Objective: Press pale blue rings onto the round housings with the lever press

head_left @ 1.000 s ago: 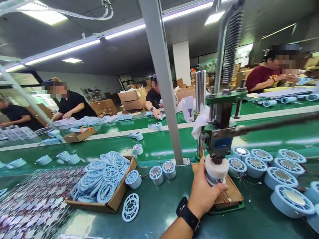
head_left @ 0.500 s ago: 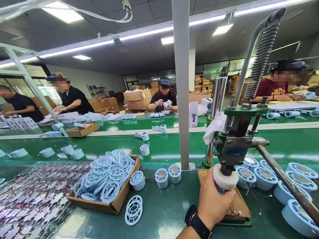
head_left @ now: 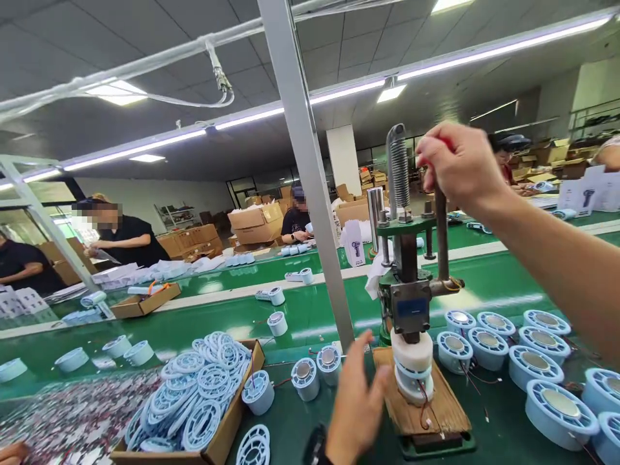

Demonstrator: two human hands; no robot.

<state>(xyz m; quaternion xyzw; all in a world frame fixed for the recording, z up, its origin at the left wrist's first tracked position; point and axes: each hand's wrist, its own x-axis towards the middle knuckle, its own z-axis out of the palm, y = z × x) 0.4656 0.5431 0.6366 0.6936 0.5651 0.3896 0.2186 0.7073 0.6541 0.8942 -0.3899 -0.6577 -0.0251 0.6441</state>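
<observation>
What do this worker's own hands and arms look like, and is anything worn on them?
Both hands are bare, with no gloves. The left hand has a black watch strapped at the wrist, only partly in view at the picture's bottom edge. The right hand shows no ring or band, and its forearm is bare, with no sleeve in view.

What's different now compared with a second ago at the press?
The left hand has let go of the white part under the press head and now hovers open beside it. The lever has swung from lying out to the right to upright, with the right hand gripping its top. The part remains on the wooden block.
</observation>
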